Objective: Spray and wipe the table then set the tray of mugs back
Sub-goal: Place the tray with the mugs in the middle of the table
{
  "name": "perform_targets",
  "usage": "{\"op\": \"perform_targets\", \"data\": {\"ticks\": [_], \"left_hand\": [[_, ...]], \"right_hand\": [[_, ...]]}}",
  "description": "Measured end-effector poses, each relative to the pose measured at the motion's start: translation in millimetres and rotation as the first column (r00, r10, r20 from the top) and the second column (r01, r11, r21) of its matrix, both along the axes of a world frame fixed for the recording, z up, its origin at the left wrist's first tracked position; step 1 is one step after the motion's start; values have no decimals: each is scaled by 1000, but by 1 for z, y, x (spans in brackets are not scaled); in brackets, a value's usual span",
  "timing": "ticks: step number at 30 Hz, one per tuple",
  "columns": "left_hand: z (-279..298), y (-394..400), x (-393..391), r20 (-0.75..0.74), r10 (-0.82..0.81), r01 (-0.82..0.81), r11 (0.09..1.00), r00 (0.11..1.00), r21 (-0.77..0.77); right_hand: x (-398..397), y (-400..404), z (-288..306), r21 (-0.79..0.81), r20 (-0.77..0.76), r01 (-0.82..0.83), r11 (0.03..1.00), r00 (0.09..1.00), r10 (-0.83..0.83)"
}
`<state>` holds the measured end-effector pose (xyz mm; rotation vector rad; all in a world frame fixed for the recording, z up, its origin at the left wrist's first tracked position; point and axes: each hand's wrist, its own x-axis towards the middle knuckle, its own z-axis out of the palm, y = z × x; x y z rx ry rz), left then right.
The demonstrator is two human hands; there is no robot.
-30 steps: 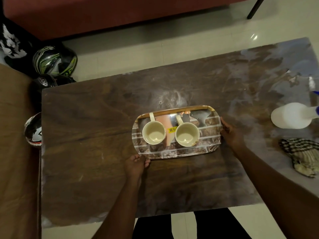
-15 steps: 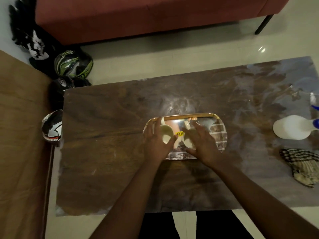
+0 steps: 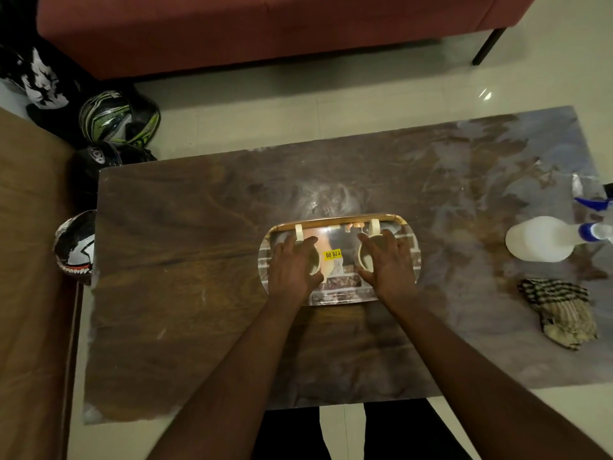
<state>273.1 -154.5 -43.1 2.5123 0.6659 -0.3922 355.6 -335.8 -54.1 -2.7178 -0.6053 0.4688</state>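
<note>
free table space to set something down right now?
Biggest bare patch: the table left of the tray, out to its left edge. Also bare: the far strip behind the tray, and the near strip around the forearms. Crowded: centre, with both hands on the mugs, and the right end with the spray bottle and cloth.

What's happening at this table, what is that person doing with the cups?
A person stands over a dark table with a tray resting near its middle. The left hand covers one cream mug and the right hand covers the other mug, both mugs on the tray. Off to the right, a white spray bottle lies on its side beside a crumpled checked cloth, neither being touched.
</note>
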Motion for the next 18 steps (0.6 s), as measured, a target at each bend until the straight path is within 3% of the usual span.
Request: {"op": "perform_targets", "data": {"ticks": [15, 18], "left_hand": [[1, -5, -3, 47, 25, -26, 1000, 999, 0], [13, -10, 3, 86, 141, -148, 986, 986, 75]], "right_hand": [[-2, 3, 3, -85, 37, -20, 996, 999, 23], [-6, 4, 6, -88, 83, 14, 996, 997, -7]]}}
